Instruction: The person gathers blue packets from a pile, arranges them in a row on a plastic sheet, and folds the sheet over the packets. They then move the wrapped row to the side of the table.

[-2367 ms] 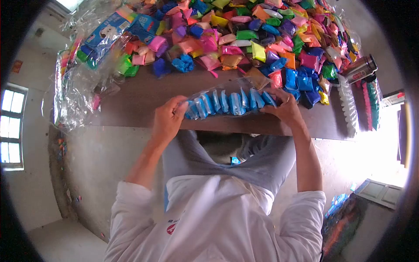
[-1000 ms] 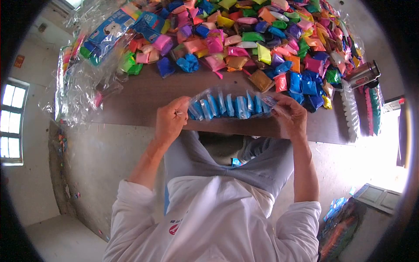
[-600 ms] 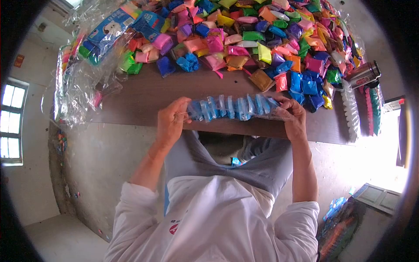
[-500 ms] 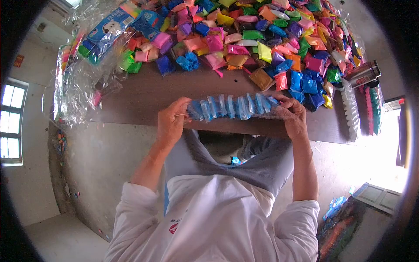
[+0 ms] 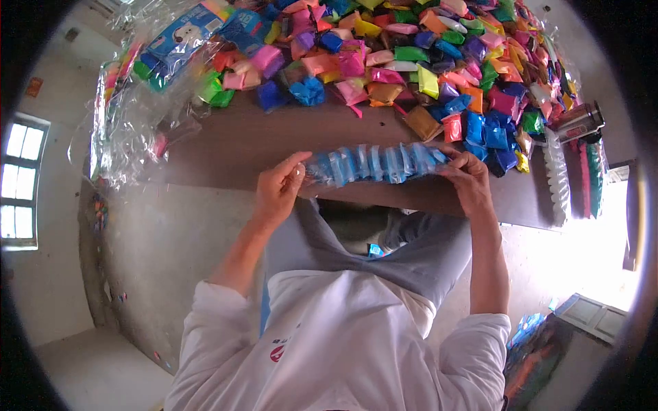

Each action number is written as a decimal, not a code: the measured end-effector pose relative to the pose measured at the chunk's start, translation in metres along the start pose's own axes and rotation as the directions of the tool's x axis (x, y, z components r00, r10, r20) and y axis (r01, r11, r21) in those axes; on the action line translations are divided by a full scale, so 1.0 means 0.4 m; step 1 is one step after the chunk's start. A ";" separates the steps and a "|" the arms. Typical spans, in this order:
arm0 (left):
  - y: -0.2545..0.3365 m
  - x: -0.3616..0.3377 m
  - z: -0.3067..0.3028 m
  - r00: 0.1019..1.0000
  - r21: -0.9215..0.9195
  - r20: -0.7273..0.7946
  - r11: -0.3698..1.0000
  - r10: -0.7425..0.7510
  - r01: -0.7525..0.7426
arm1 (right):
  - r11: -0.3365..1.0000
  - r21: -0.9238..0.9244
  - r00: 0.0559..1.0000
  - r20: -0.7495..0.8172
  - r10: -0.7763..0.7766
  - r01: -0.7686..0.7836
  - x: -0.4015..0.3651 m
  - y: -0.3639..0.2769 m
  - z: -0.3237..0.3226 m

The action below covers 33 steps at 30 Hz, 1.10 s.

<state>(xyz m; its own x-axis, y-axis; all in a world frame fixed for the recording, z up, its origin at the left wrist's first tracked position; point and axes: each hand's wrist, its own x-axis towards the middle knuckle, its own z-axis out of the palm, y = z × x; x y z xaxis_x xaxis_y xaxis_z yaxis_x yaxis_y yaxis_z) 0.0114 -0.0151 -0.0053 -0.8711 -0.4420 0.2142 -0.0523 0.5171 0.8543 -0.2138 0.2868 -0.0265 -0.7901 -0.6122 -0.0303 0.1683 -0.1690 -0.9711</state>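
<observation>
A clear plastic sleeve with a row of blue packets [image 5: 373, 165] is stretched level between my hands, above the front edge of the brown table [image 5: 240, 147]. My left hand [image 5: 279, 186] is closed on the sleeve's left end, thumb and fingers pinched together. At the right end, my right hand [image 5: 469, 179] grips the plastic with its fingers closed. The blue packets stand side by side inside the film. Beyond them lies a large heap of small coloured packets [image 5: 428, 82].
Crumpled clear wrappers [image 5: 130, 130] cover the table's left side, with a blue printed package [image 5: 184, 38] behind. A metal flask [image 5: 577, 122] lies at the right, near filled sleeves, one white [image 5: 556, 179], one green [image 5: 594, 179]. A dark cabinet [image 5: 591, 316] stands lower right.
The view has shifted slightly. My left hand's fingers have changed their hold at the sleeve's left end. The sleeve stays stretched between both hands.
</observation>
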 end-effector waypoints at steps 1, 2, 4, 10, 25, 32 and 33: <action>-0.004 -0.007 -0.006 0.994 -0.096 0.054 0.991 -0.091 0.095 | 1.000 0.002 1.000 0.005 0.001 -0.001 0.000 0.002 0.002; -0.003 -0.010 -0.008 0.995 -0.093 0.050 0.991 -0.092 0.096 | 1.000 0.011 1.000 0.005 -0.003 0.003 0.003 0.003 0.001; 0.002 -0.017 -0.011 0.984 -0.401 0.130 0.902 -0.120 0.163 | 1.000 0.023 1.000 0.008 -0.006 0.006 0.002 0.002 0.006; -0.026 -0.004 -0.026 0.971 -0.477 0.200 0.852 -0.133 0.215 | 0.996 -0.079 0.999 0.006 -0.041 0.041 0.001 -0.008 0.013; 0.009 0.026 -0.022 0.913 -0.499 0.191 0.766 -0.360 0.406 | 0.980 0.194 0.997 0.074 0.039 -0.053 -0.003 -0.029 -0.016; 0.037 0.030 -0.034 0.859 -0.428 0.066 0.763 -0.508 0.485 | 0.996 0.083 0.999 -0.019 0.026 -0.024 0.001 -0.023 0.009; 0.030 0.026 -0.040 0.833 -0.426 0.152 0.725 -0.533 0.541 | 0.996 0.092 1.000 -0.020 0.009 -0.007 0.004 -0.021 0.009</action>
<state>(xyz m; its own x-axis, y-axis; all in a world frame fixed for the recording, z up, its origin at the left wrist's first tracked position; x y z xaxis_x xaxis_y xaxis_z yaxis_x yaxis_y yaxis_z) 0.0095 -0.0252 0.0148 -0.7715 -0.5323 -0.3484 -0.3014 -0.1765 0.9370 -0.2144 0.2847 -0.0175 -0.8003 -0.5980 -0.0440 0.2274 -0.2347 -0.9451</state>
